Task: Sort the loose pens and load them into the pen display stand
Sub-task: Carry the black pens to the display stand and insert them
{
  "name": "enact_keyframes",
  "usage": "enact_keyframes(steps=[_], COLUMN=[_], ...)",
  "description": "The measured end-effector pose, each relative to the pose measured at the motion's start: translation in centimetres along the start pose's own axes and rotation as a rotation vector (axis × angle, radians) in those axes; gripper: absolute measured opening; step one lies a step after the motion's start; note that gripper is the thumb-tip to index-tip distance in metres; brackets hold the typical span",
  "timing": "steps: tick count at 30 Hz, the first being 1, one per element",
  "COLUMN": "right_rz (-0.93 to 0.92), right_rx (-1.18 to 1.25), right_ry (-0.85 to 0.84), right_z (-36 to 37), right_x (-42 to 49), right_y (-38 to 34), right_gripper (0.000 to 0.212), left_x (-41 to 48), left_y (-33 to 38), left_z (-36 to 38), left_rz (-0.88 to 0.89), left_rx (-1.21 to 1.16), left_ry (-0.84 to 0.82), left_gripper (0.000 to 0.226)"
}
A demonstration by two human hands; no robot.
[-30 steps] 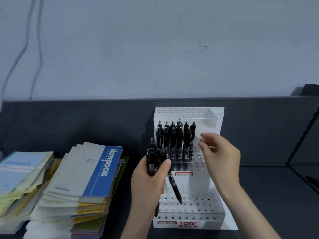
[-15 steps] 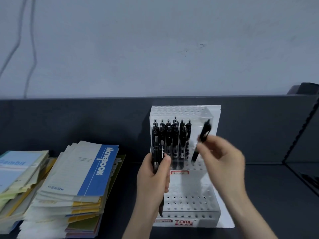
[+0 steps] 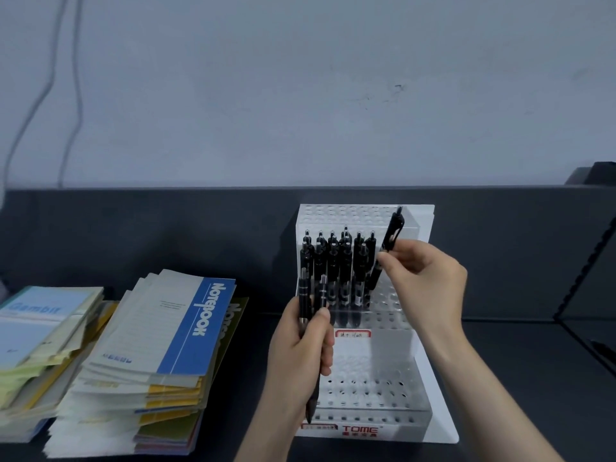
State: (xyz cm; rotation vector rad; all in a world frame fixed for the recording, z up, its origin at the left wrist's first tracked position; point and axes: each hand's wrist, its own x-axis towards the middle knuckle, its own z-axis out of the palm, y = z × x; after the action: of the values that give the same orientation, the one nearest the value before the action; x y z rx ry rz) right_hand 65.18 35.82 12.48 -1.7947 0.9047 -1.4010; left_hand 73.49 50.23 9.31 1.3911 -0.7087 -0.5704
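Clear perforated plastic is forming the stepped pen display stand (image 3: 376, 358), which is sitting on a dark grey shelf surface (image 3: 516, 378). A red-lettered TOME label (image 3: 360, 429) is running along its bottom edge, and a small red-bordered tag (image 3: 353, 334) is sticking to a middle tier. A cluster of black click pens (image 3: 345, 261) is standing upright in the holes of the upper-middle tier, filling its left part.

The right hand (image 3: 430, 288) is pinching a single black click pen (image 3: 392, 233), with thumb and fingertips clamped on the barrel. This pen is tilting: its clip end is pointing up in front of the top tier's right corner, and its tip end is slanting down-left, just beside the rightmost standing pen. Whether the tip is touching a hole I cannot tell.

The left hand (image 3: 300, 358) is gripping a small bundle of black pens (image 3: 305, 295), with fingers and thumb curled tightly round them, in front of the stand's left side. Their button ends are sticking up above the thumb, overlapping the standing cluster, and one tip is poking out below the palm, close to the TOME label.

To the left, a stack of thin notebooks with a blue-and-white cover (image 3: 173, 328) is lying on the shelf. Farther left, a stack of pale blue and yellow-green notebooks (image 3: 36, 315) is resting beside it. Behind, two grey cables (image 3: 75, 95) are hanging down a pale grey wall (image 3: 300, 95).
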Motion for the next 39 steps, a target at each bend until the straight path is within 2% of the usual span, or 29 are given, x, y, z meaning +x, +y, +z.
enact_keyframes(steps=[3,7,13,17,20,22,26,34,36,39], right_rz=[-0.002,0.013,-0.018,-0.024,-0.041,-0.018,0.103,0.199,0.227,0.19], right_rx=[-0.029,-0.164,-0.37,-0.395,-0.304,-0.165,-0.007,0.094,0.18,0.329], right_ry=[-0.013,-0.107,-0.132,-0.186,-0.133,-0.104,-0.301,-0.271,-0.207,0.05], right_z=[0.1,0.5,0.6,0.3,-0.7,-1.3,-1.1,-1.0,-1.3,-2.7], right_x=[-0.2,-0.8,-1.4,-1.4,-2.2,-3.4,-5.4,-5.8,-5.4,-3.0], right_y=[0.4,1.4,1.6,1.5,1.6,0.9,-0.3,-0.4,-0.7,-1.4], right_gripper=[0.014,0.014,0.008,0.008,0.011,0.005,0.008,0.008,0.007,0.006], left_x=[0.0,0.0,0.1,0.1,-0.1,-0.1,-0.1,-0.5,-0.7,-0.8], left_y=[-0.1,-0.2,-0.6,-1.0,-1.0,-1.0,-1.3,-2.0,-2.0,-2.2], left_z=[-0.1,-0.2,-0.2,0.0,0.2,0.4,1.0,1.5,1.5,0.8], left_rz=[0.009,0.02,0.024,0.027,0.032,0.035,0.047,0.089,0.083,0.042], left_rx=[0.009,0.02,0.019,0.013,-0.003,-0.011,-0.015,-0.021,-0.013,0.036], left_ry=[-0.003,-0.011,-0.004,0.02,0.003,-0.015,-0.061,-0.112,-0.096,0.03], left_gripper=[0.014,0.015,0.015,0.017,0.016,0.013,0.009,0.01,0.013,0.016])
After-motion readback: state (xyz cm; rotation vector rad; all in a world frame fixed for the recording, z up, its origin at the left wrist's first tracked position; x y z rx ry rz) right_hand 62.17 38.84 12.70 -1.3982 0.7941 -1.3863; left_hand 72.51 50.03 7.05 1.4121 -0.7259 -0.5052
